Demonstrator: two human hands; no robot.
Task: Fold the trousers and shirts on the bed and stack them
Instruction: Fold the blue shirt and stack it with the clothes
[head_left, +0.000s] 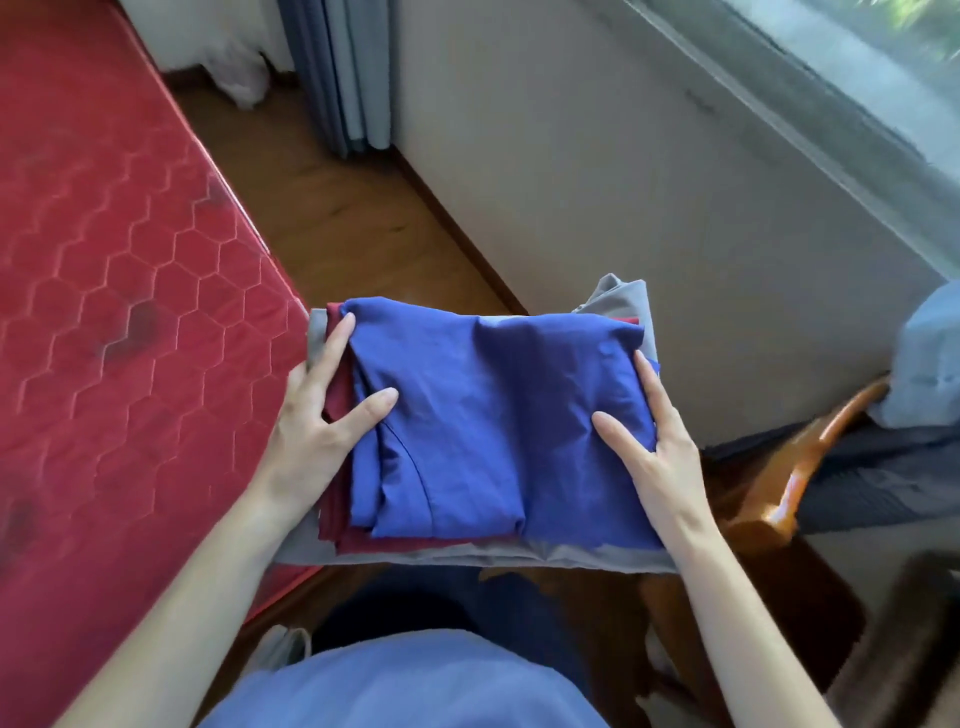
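Folded stack (467, 551) held up clear of the bed (130, 312), just beside its right edge, over the floor (332, 208) and knees. Blue garment (493, 415) on top, dark red garment (343, 519) under it, grey garment (613, 301) at the bottom, its edges showing along the near side and at the far right corner.

Left hand (317, 415) clasping the stack's left side: thumb and forefinger flat on the top layers, other fingers hidden beneath, presumably bearing the load. Right hand (649, 441) mirroring it on the right side: thumb spread on the blue cloth, forefinger along the edge, remaining fingers out of sight below. Neither hand wrapped tight; more a sandwich grip than a fist.

Thin, soft, light cloth, probably a little slick; no stiffness of its own, so likely to sag in the middle and let layers slide if tilted. Best taken at both short sides, palms under, thumbs pressing down, kept level.

Nearby on the right: a wooden chair (810, 467) with dark clothing (883, 478) draped over it.
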